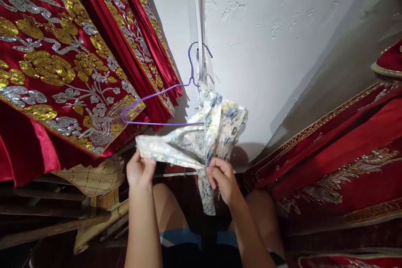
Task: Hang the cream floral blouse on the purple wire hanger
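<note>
A white garment with a blue and yellow floral print (216, 121) hangs on the right side of a purple hanger (160, 91). The hanger's left arm is bare, and its hook rises near a pale vertical strip on the wall. My left hand (140, 167) grips one edge of the garment and holds it stretched out to the left, below the bare hanger arm. Pinched at the garment's front edge is my right hand (221, 178), thumb and fingers closed on the cloth. A narrow patterned end of the cloth dangles below it.
Red cloth with gold and silver sequins (63, 67) hangs at the left. More embroidered red fabric (354, 155) fills the right side. Behind the hanger is a white wall (266, 50) with peeling paint. Wooden pieces (103, 217) lie at lower left, and my knees are below.
</note>
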`<state>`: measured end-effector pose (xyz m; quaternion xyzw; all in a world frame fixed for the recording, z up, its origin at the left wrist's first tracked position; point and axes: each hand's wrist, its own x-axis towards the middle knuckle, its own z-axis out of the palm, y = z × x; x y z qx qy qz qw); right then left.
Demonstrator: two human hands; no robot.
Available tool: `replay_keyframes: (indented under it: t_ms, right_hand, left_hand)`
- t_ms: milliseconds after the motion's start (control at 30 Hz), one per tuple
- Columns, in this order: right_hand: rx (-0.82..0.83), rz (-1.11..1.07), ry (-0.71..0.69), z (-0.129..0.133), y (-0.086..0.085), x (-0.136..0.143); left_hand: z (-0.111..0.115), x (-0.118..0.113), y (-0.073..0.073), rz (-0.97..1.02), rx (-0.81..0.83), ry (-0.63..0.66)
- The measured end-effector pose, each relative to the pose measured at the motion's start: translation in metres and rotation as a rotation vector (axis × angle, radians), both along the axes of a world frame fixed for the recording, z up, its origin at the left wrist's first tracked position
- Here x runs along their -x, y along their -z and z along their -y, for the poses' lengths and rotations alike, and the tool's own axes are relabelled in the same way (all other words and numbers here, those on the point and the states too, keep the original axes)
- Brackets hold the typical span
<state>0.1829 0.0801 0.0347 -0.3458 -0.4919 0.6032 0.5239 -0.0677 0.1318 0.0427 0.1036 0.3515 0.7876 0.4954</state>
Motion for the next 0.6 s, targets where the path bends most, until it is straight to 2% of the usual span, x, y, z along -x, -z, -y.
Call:
replay_keyframes:
  t_ms: [67,100,200,300,400,500,600]
  right_hand:
    - [0.072,-0.086,0.005,0.007,0.018,-0.003]
    - [0.1,-0.119,0.009,0.01,0.028,-0.008]
    - [0.167,-0.147,-0.014,0.018,0.052,-0.029]
    - [0.199,0.009,-0.114,0.023,0.054,-0.05]
    - [0.112,0.202,-0.059,0.024,0.042,-0.057]
    - [0.08,0.252,0.074,0.027,0.038,-0.048]
    - [0.156,0.201,0.046,0.035,0.048,-0.03]
  left_hand:
    - [0.019,-0.016,0.023,0.01,0.065,0.021]
    - [0.028,-0.024,0.032,0.028,0.083,0.073]
    - [0.052,-0.05,0.04,0.085,0.065,0.292]
    - [0.063,-0.079,0.029,0.081,0.002,0.471]
    - [0.072,-0.11,0.012,-0.018,-0.147,0.527]
    - [0.085,-0.141,0.0,-0.229,-0.261,0.574]
    - [0.099,-0.16,-0.009,-0.572,-0.348,0.649]
